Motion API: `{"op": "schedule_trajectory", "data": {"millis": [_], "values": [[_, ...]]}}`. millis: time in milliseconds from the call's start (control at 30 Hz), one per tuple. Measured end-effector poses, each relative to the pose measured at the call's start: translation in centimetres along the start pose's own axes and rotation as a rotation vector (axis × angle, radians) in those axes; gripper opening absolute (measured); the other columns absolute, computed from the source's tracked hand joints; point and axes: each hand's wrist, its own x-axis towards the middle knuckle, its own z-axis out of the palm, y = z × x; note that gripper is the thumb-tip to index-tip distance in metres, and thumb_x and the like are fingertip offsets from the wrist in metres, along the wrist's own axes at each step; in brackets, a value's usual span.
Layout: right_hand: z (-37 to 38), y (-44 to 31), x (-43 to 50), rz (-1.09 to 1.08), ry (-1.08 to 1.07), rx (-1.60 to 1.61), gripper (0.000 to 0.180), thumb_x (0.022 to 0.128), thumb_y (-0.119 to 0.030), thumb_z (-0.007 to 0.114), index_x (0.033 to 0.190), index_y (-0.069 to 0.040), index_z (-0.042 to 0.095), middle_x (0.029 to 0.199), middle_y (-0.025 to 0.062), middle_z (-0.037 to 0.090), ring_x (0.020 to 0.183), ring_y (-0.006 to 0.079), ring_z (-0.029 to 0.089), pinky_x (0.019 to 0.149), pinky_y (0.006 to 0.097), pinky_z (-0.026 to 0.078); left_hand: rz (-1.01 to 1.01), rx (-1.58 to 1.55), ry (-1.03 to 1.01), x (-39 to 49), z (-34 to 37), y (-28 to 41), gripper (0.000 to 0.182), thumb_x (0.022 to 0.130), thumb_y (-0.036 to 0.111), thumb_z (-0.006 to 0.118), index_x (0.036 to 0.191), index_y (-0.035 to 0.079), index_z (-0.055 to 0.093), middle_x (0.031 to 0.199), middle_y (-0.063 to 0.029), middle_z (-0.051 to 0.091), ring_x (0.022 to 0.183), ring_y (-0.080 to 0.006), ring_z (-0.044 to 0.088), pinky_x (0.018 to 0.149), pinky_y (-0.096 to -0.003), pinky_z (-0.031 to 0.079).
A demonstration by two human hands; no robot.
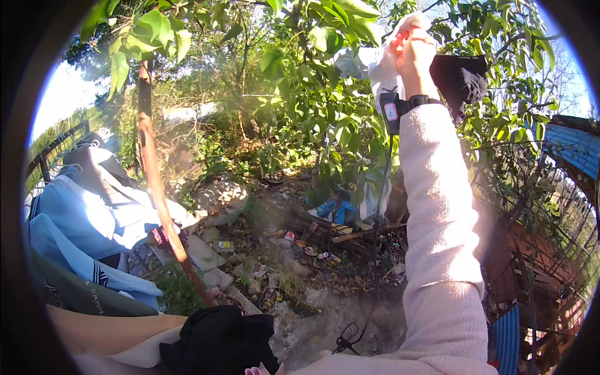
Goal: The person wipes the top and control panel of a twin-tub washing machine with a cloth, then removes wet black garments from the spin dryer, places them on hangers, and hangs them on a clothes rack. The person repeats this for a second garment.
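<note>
My right hand (415, 49) is raised at the top right, its fingers closed on a white cloth (382, 70) that hangs down among the leaves. A black garment (461, 82) hangs just right of that wrist, which bears a dark strap and a small black device (390, 112) with a cable. My left hand (262, 369) shows only as fingertips at the bottom edge, against a bunched black cloth (220, 337); its grip is hidden. Light blue garments (79, 215) and a dark green garment (79, 286) hang at the left.
A rusty upright pole (157, 178) stands left of centre. Leafy branches (323, 93) fill the top. Below lie stone slabs (204, 253), scattered litter and a blue plastic bag (335, 211). Blue corrugated sheet (506, 342) and a wire fence (572, 234) stand at the right.
</note>
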Motion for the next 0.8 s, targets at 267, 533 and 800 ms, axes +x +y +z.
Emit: {"op": "schedule_trajectory", "data": {"millis": [267,533,800], "values": [[-0.5,7.0,7.5,-0.162,-0.099,-0.430,0.019,0.091,-0.014,0.061,0.108,-0.008,0.054,0.088,0.0115,0.067,0.081,0.0255,0.067,0.089,0.0456,0.048,0.420,0.035,0.105,11.2,2.5,15.8,0.045,0.088,0.019,0.058,0.129,0.002,0.052,0.134,-0.0146,0.053,0.122,-0.0294,0.050,0.104,-0.0372,0.039],[-3.9,10.0,7.8,-0.379,-0.482,-1.543,0.044,0.082,-0.009,0.063,0.124,-0.003,0.051,0.105,0.0153,0.063,0.094,0.0246,0.064,0.089,0.0448,0.048,0.574,0.075,0.192,17.0,3.7,22.7,0.045,0.089,0.019,0.058,0.130,0.002,0.051,0.135,-0.0144,0.052,0.123,-0.0293,0.050,0.104,-0.0372,0.039],[-1.6,6.8,-6.3,-0.209,-0.085,-0.020,0.031,0.088,0.008,0.038,0.116,-0.003,0.048,0.111,0.0135,0.063,0.097,0.0207,0.065,0.069,0.0288,0.055,0.623,0.079,0.176,18.3,4.3,24.1,0.044,0.090,0.020,0.057,0.130,0.003,0.051,0.135,-0.0143,0.052,0.123,-0.0291,0.049,0.104,-0.0372,0.038]]}}
